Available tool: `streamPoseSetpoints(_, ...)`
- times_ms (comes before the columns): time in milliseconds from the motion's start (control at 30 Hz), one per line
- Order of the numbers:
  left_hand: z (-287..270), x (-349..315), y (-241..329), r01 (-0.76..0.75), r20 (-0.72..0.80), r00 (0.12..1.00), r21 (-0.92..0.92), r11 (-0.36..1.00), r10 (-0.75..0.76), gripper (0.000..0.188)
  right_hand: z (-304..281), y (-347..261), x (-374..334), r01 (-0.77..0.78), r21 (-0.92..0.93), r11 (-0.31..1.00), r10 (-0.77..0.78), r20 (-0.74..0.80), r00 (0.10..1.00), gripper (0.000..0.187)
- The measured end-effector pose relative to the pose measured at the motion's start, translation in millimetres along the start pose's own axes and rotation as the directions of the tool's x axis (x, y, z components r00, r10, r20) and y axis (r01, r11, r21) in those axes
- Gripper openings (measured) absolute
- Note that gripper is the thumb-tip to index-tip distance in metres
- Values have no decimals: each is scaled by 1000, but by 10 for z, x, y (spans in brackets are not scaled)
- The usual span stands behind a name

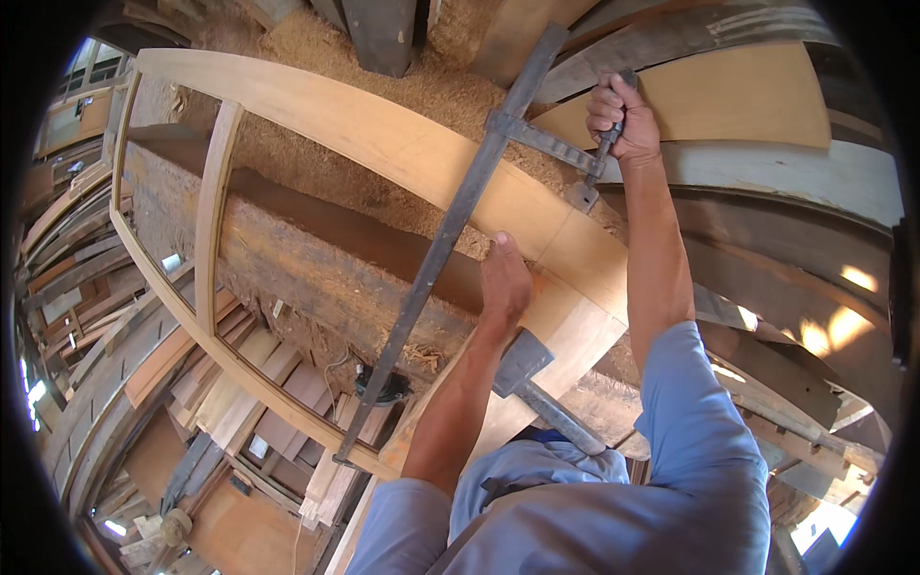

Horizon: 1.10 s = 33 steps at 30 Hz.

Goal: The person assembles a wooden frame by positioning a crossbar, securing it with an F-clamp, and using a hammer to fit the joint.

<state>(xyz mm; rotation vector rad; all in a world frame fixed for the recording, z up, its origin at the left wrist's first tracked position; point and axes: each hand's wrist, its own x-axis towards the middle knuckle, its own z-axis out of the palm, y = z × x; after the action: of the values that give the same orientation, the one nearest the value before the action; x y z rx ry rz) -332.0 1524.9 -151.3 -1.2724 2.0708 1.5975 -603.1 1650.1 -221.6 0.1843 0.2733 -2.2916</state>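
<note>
My right hand (625,120) is closed round the screw handle of a long grey bar clamp (450,220). The clamp's bar crosses a pale wooden frame (374,129) at a slant, and its swivel pad (582,197) sits beside the frame's far edge. My left hand (505,280) is at the inner edge of the wide rail near the corner, thumb on the wood; its other fingers are mostly hidden, curled round the edge. Closer to my body, a grey block-headed tool (523,364) like a mallet lies against the frame's near end, its handle pointing toward me.
Beneath the frame is a heavy, worn timber beam (316,273), with sawdust (402,86) piled beyond it. Stacked boards (240,393) fill the left, with a dark power tool (383,383) near them. A flat wooden panel (738,96) and long planks lie at the right.
</note>
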Motion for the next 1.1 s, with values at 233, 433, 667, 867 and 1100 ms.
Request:
streamPoseSetpoints(233, -38, -20, 189, 4, 35, 999, 75, 997, -7, 69, 309, -47, -9, -2, -416, 909, -195, -432, 881, 14)
streamPoseSetpoints(433, -13, -62, 212, -63, -14, 998, 103, 993, 64, 68, 470, 44, 89, -202, -676, 708, -407, -625, 666, 22)
streamPoseSetpoints(667, 29, -48, 170, -131, -8, 991, 16, 991, 132, 71, 530, 6, -7, -465, -825, 320, -548, -562, 619, 17)
streamPoseSetpoints(867, -88, -52, 198, -52, -30, 998, -56, 997, 51, 80, 1069, 1057, -1867, -321, -753, -574, -418, -68, 906, 29)
streamPoseSetpoints(1100, -12, 40, 76, -41, 56, 998, -22, 999, 42, 84, 1287, 2450, -3443, -382, -532, -755, 42, -621, 783, 72)
